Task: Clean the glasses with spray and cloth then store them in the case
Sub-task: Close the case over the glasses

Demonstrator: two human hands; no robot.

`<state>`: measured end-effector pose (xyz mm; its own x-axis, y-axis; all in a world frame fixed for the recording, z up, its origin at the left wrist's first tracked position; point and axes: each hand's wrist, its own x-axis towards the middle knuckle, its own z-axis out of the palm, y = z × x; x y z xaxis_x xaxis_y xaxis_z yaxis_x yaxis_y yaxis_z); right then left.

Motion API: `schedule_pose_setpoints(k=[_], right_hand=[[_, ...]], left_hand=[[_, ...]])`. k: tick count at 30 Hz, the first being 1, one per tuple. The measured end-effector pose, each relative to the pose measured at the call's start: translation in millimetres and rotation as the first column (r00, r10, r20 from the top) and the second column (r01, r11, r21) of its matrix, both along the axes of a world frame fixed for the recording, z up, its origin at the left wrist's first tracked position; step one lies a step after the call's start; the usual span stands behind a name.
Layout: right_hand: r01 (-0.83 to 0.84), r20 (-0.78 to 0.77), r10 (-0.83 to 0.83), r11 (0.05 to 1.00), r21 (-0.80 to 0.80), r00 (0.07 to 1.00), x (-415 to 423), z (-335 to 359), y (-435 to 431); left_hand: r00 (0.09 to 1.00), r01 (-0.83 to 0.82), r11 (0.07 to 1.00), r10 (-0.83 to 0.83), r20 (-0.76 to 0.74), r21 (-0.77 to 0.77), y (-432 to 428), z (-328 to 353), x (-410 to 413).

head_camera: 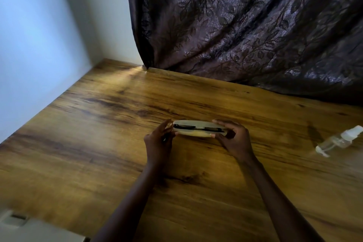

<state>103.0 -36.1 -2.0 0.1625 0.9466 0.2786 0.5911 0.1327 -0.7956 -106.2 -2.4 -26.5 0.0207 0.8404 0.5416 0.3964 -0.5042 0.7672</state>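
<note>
A pale, smooth, oval case (198,123) sits mid-table, its lid slightly ajar; the dark-framed glasses (196,128) show only as a thin strip in the gap. The left hand (159,139) grasps the case's left end, and the right hand (234,139) clasps its right end. A clear plastic spray bottle (337,141) lies on its side far right, blurred. The wood-grain table (98,143) meets a glossy leaf-patterned curtain (245,25).
</note>
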Motion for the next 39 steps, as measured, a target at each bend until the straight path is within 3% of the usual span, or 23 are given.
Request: schedule_pose_setpoints(k=[4, 12, 17, 22, 27, 39], right_hand=[[-0.003, 0.014, 0.003, 1.000, -0.009, 1.000, 0.6, -3.6, -1.7], [0.006, 0.274, -0.034, 0.995, 0.101, 0.961, -0.2, -8.8, 3.2], [0.013, 0.334, -0.074, 0.983, 0.181, 0.940, -3.5, -11.4, 2.5], [0.015, 0.341, -0.087, 0.978, 0.208, 0.936, -5.7, -11.6, 1.4], [0.019, 0.326, -0.088, 0.978, 0.208, 0.941, -6.1, -10.3, -0.2], [0.022, 0.303, -0.084, 0.979, 0.205, 0.949, -4.9, -9.1, -1.5]], left_hand=[[0.999, -0.027, 1.000, 0.027, -0.027, 0.001, -1.7, 1.0, -0.8], [0.998, 0.055, 0.997, -0.056, 0.019, 0.060, 2.9, 1.9, -5.4], [0.981, 0.114, 0.986, -0.092, -0.173, 0.120, 8.1, 3.7, -12.3], [0.896, 0.179, 0.979, -0.123, -0.426, 0.093, 16.8, 6.3, -17.3], [0.912, 0.281, 0.958, -0.248, -0.326, 0.058, 19.4, 6.0, -14.4], [0.964, 0.236, 0.964, -0.217, -0.152, 0.123, 16.0, -2.1, -8.7]])
